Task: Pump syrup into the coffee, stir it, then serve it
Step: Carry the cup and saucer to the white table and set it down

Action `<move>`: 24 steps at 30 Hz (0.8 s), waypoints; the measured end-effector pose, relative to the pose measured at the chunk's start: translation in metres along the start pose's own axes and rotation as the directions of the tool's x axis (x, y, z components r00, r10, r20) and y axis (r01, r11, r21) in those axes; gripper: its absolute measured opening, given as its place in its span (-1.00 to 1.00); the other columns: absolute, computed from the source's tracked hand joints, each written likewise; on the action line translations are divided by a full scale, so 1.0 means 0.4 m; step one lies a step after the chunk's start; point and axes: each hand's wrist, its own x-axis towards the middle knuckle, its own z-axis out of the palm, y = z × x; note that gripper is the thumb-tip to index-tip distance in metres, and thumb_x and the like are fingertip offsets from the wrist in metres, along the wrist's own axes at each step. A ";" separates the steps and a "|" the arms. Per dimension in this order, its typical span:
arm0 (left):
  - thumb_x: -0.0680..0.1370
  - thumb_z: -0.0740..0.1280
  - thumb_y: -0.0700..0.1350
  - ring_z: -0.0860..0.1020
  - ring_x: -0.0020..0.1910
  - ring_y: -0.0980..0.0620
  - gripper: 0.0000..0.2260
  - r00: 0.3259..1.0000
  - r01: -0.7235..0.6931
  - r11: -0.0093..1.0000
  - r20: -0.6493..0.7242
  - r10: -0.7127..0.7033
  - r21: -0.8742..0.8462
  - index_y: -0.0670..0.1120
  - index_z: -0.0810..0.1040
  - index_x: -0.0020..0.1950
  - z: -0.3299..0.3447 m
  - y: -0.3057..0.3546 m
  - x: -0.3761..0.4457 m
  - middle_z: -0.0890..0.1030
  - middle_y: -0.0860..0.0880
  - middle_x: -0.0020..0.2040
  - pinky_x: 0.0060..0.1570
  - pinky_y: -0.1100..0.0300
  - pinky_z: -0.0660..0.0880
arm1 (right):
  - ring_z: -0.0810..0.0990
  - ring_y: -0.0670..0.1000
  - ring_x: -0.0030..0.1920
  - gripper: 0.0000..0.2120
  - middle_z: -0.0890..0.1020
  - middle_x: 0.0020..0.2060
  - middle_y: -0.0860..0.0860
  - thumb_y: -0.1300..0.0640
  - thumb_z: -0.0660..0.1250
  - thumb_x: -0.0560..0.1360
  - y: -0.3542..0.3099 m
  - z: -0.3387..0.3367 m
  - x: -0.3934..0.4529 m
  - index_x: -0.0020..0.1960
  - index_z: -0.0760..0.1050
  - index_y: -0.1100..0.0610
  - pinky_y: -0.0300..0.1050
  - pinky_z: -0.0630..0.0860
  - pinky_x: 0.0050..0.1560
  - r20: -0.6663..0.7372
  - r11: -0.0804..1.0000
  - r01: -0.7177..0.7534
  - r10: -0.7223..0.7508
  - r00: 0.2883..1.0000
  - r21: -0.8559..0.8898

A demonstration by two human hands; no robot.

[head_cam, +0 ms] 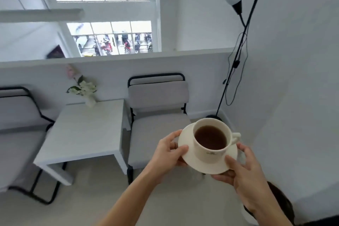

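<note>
We carry the saucer (205, 163) in mid-air with both hands, the left hand (169, 154) gripping its left rim and the right hand (245, 172) its right rim, the cup (211, 141) of dark coffee (210, 137) on it, right of the white tabletop (82, 130).

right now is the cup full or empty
Partly full: dark coffee sits well below the rim of the cup, which stands upright on the saucer.

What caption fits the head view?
Both hands, left and right, carry saucer with coffee cup toward table.
</note>
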 end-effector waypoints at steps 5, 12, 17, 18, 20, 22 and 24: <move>0.62 0.32 -0.27 0.69 -0.25 0.03 -0.60 0.993 0.012 1.000 -0.121 -0.012 -0.001 0.00 0.44 0.43 -0.331 -0.022 -0.063 0.68 -0.21 -0.06 -0.33 0.24 0.61 | 0.74 0.10 -0.38 -0.61 0.70 -0.15 0.20 0.37 0.17 0.63 0.085 0.318 0.019 0.31 0.30 -0.03 0.01 0.69 -0.44 0.143 0.999 -0.043 0.042 0.989 -0.001; 0.61 0.33 -0.27 0.68 -0.22 0.03 -0.58 0.954 0.036 0.998 -0.298 -0.047 -0.042 -0.03 0.43 0.45 -0.692 -0.054 -0.118 0.65 -0.12 -0.11 -0.26 0.16 0.66 | 0.75 0.13 -0.32 -0.55 0.72 -0.17 0.21 0.35 0.18 0.63 0.168 0.677 0.084 0.40 0.27 -0.05 0.00 0.69 -0.43 0.313 0.990 -0.105 0.128 0.941 -0.089; 0.61 0.32 -0.28 0.67 -0.12 -0.05 -0.58 0.905 0.063 0.995 -0.416 -0.090 -0.079 -0.02 0.43 0.45 -0.914 -0.083 -0.098 0.65 -0.23 -0.05 -0.20 0.13 0.67 | 0.74 0.14 -0.38 -0.46 0.66 -0.07 0.30 0.35 0.15 0.65 0.206 0.915 0.169 0.49 0.17 -0.12 -0.04 0.69 -0.42 0.431 0.974 -0.127 0.199 0.880 -0.190; 0.61 0.32 -0.27 0.68 -0.10 -0.08 -0.58 0.893 0.072 0.994 -0.438 -0.102 -0.085 -0.01 0.43 0.45 -0.956 -0.091 -0.089 0.65 -0.27 -0.03 -0.16 0.08 0.69 | 0.73 0.15 -0.40 -0.42 0.65 -0.06 0.33 0.35 0.15 0.65 0.216 0.959 0.193 0.52 0.14 -0.13 -0.04 0.69 -0.42 0.448 0.969 -0.142 0.221 0.866 -0.204; 0.60 0.34 -0.27 0.68 -0.03 -0.18 -0.57 0.872 0.090 0.991 -0.473 -0.126 -0.098 0.01 0.45 0.44 -1.043 -0.109 -0.061 0.64 -0.36 0.04 -0.03 -0.09 0.69 | 0.73 0.18 -0.38 -0.40 0.65 -0.07 0.35 0.35 0.16 0.64 0.237 1.046 0.247 0.54 0.13 -0.14 -0.03 0.70 -0.41 0.485 0.960 -0.151 0.251 0.838 -0.236; 0.60 0.34 -0.28 0.67 -0.05 -0.17 -0.57 0.855 0.095 0.989 -0.500 -0.139 -0.112 0.00 0.45 0.45 -1.130 -0.129 -0.025 0.64 -0.34 0.00 -0.02 -0.11 0.68 | 0.74 0.19 -0.33 -0.46 0.65 -0.03 0.35 0.35 0.16 0.64 0.259 1.130 0.306 0.44 0.22 -0.16 0.00 0.71 -0.38 0.519 0.956 -0.137 0.258 0.815 -0.260; 0.61 0.33 -0.29 0.66 -0.14 -0.06 -0.57 0.840 0.098 0.987 -0.521 -0.153 -0.131 -0.01 0.45 0.45 -1.211 -0.141 0.013 0.63 -0.24 -0.09 -0.16 0.03 0.68 | 0.74 0.22 -0.27 -0.52 0.66 0.00 0.36 0.33 0.16 0.65 0.282 1.216 0.369 0.39 0.26 -0.16 0.05 0.72 -0.33 0.544 0.949 -0.135 0.276 0.793 -0.285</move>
